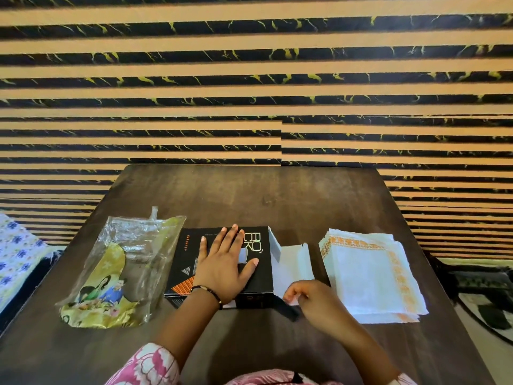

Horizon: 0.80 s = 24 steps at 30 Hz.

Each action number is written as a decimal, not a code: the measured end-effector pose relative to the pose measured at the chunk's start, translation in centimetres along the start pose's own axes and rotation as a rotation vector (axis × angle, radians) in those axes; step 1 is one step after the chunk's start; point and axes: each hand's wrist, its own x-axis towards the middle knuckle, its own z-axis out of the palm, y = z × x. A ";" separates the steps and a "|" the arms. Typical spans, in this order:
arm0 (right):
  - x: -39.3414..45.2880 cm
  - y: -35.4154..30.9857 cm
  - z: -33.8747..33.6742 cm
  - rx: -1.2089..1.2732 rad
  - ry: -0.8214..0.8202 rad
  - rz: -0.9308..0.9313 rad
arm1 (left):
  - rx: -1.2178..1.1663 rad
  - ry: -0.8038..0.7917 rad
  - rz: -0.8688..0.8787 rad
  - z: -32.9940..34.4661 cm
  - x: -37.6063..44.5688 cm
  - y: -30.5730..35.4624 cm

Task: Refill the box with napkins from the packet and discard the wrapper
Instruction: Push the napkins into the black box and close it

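Note:
A black napkin box (191, 262) with orange print lies flat on the dark wooden table (277, 198). My left hand (224, 262) rests flat on its lid, fingers spread. The box's right end is open, with a white flap (294, 262) folded out. My right hand (311, 298) pinches the near corner of that flap. A stack of white napkins (369, 276) with orange borders lies to the right of the box. The clear plastic wrapper (122, 270) with a yellow printed picture lies empty to the left of the box.
A striped tan and black wall (255, 79) stands behind the table. A flower-patterned cloth (14, 254) lies off the table's left edge. A patterned rug (488, 309) shows at the lower right.

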 end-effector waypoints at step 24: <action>2.3 0.4 -2.8 0.626 -0.346 0.109 | 0.158 -0.085 -0.018 1.6 -1.4 4.6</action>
